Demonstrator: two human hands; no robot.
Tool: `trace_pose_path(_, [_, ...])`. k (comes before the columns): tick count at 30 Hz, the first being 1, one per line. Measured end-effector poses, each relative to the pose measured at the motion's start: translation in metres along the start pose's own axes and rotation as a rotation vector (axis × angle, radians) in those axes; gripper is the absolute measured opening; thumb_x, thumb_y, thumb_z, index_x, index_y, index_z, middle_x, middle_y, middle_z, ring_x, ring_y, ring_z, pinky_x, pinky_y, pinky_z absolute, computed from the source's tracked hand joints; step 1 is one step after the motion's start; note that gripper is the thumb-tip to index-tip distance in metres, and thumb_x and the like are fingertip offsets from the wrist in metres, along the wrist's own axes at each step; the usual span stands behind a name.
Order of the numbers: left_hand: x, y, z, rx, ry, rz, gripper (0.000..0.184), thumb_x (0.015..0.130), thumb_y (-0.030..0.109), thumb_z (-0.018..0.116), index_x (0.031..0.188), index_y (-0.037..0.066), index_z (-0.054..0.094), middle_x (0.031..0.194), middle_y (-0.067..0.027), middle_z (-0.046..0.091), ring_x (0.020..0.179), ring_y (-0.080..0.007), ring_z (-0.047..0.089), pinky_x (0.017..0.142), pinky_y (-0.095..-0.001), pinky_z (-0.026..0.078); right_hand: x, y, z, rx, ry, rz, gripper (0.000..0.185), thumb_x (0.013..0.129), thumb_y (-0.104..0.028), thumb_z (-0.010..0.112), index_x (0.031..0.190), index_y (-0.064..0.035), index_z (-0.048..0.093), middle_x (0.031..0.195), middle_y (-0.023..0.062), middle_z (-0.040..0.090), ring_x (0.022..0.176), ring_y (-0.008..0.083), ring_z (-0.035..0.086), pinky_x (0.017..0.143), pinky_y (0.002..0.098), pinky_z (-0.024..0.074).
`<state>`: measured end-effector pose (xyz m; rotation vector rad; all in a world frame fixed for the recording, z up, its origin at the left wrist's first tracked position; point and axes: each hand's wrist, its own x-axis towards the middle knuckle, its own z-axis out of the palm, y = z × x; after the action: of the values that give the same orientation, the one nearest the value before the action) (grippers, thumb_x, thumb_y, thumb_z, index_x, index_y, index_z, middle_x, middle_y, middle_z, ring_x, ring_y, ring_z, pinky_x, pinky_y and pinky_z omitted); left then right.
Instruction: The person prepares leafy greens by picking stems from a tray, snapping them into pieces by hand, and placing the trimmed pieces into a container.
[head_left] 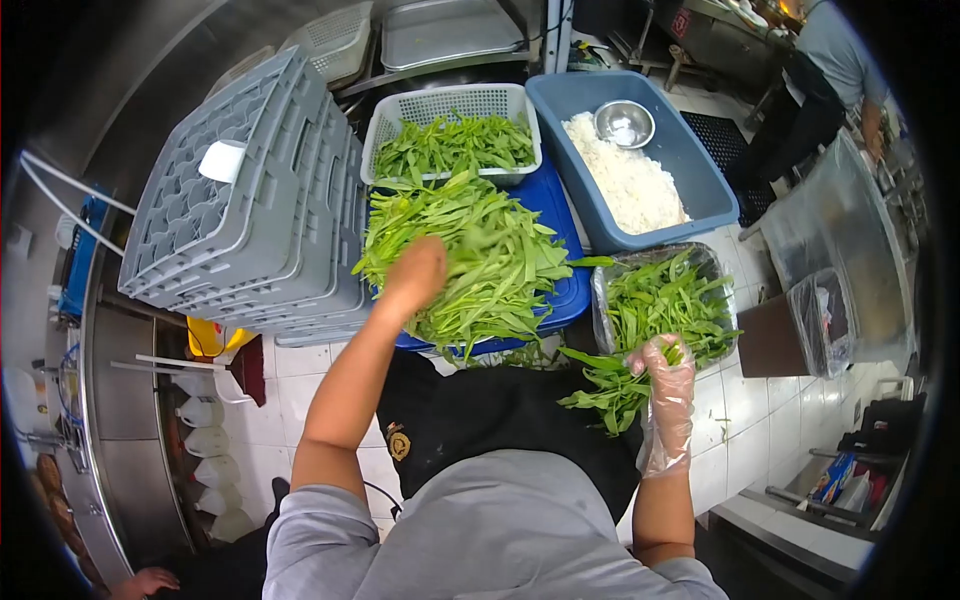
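Greens point(490, 265) heaped on blue lid point(572, 298), just in front of white basket point(378, 140); leaves likely light, limp, easily bruised, perhaps slippery if wet; best hold: gathered stems, lightly; right hand point(668, 385), gloved, closed round a bunch point(612, 388), leaves hanging out leftward; left hand point(417, 272) curled at heap's left; blurred, cannot tell whether it grips any.

Grey shirt point(490, 540), black apron point(490, 405), clear glove point(672, 410)

A commercial kitchen is signalled by stacked grey dish racks point(262, 215), a metal tray point(450, 32), heaped leafy greens point(510, 260) and white rice point(625, 185) held in a blue tub point(692, 165).
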<state>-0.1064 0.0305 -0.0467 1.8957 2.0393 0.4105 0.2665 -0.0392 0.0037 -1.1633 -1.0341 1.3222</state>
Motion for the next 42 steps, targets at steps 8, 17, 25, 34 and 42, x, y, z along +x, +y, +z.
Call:
trace_pose_path(8, [0.004,0.02,-0.049,0.1,-0.006,-0.074,0.038,0.089,0.034,0.059,0.107,0.001,0.052,0.108,-0.0232,0.061,0.099,-0.0421,0.06,0.084,-0.05,0.047,-0.002,0.013,-0.007,0.039,0.051,0.1,0.01,0.09,-0.007,0.062,0.09,-0.0037,0.053,0.07,0.0041,0.057,0.066,0.0112,0.052,0.069,0.0261,0.0419])
trace_pose_path(17, [-0.003,-0.008,-0.048,0.209,0.047,0.052,0.026,0.091,0.024,0.055,0.102,0.001,0.058,0.098,-0.0228,0.062,0.095,-0.038,0.061,0.078,-0.0496,0.047,0.002,0.025,0.006,0.081,-0.098,0.119,0.011,0.09,-0.006,0.063,0.091,-0.0027,0.053,0.071,0.0042,0.056,0.067,0.0123,0.054,0.068,0.0274,0.0432])
trace_pose_path(25, [-0.008,0.01,-0.128,-0.602,0.538,-0.191,0.025,0.097,0.029,0.052,0.094,0.005,0.061,0.06,0.0018,0.046,0.048,-0.0066,0.044,0.044,-0.023,0.036,0.0,0.031,0.005,0.068,-0.09,0.145,0.014,0.09,-0.007,0.064,0.095,-0.0019,0.051,0.072,0.0051,0.057,0.066,0.0125,0.054,0.068,0.0274,0.044])
trace_pose_path(34, [-0.023,0.033,-0.037,-1.394,0.211,-0.307,0.025,0.1,0.029,0.048,0.102,0.006,0.057,0.061,0.0064,0.031,0.049,-0.0047,0.031,0.041,-0.0215,0.023,-0.001,0.018,0.026,-0.294,-0.203,0.162,0.02,0.084,-0.014,0.071,0.096,-0.0018,0.061,0.078,0.0025,0.063,0.073,0.0077,0.059,0.065,0.025,0.0477])
trace_pose_path(42, [-0.031,0.07,-0.005,-0.844,0.348,-0.154,0.025,0.097,0.022,0.049,0.084,0.002,0.058,0.064,-0.0047,0.046,0.061,-0.0157,0.047,0.06,-0.0318,0.038,0.017,-0.026,0.067,-0.665,-0.337,-0.322,0.021,0.082,-0.025,0.073,0.096,-0.0103,0.067,0.091,0.012,0.069,0.077,0.03,0.064,0.071,0.0346,0.0494])
